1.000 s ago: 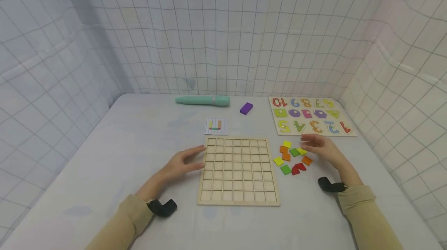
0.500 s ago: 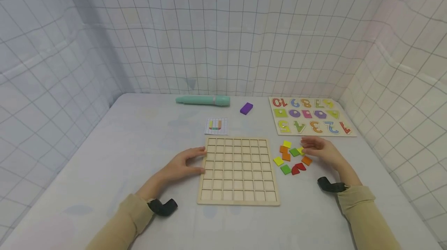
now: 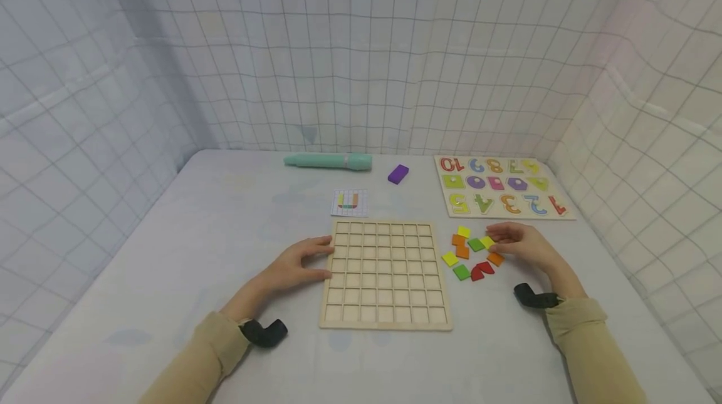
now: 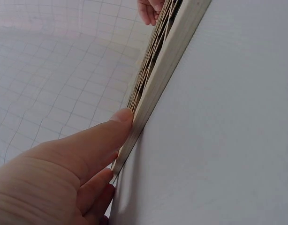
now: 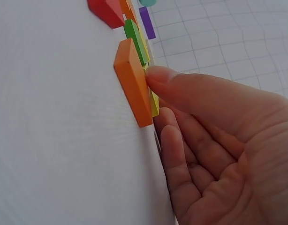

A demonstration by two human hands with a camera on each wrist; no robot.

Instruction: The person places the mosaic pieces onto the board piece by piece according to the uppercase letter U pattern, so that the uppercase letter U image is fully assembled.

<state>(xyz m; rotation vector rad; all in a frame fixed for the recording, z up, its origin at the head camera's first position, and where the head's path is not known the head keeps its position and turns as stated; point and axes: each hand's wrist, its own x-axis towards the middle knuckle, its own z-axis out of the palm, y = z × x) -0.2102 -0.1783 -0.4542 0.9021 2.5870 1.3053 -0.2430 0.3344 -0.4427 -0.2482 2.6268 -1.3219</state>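
A pale wooden grid board (image 3: 385,277) lies in the middle of the table. Along its left edge rests my left hand (image 3: 289,265), thumb and fingers spread apart; in the left wrist view the thumb touches the board's rim (image 4: 155,79). To the right of the board are scattered flat tiles in yellow, orange, green and red. My right hand (image 3: 526,247) hovers at their far right side, fingertips right at a yellow tile (image 3: 486,242). Close by sit an orange tile (image 3: 495,259) and a green tile (image 3: 476,245). The right thumb (image 5: 161,75) overlaps the orange tile's edge in the right wrist view.
Behind the board lies a small card (image 3: 349,203) with a coloured U-shaped pattern. Farther back are a teal marker-shaped object (image 3: 327,161) and a purple block (image 3: 398,173). A number-and-shape puzzle board (image 3: 502,194) lies at back right. Gridded cloth walls surround the table.
My left hand has settled against the board's left edge, its thumb slightly lower. My right hand has come down a little toward the yellow tile. The tiles stay in place.
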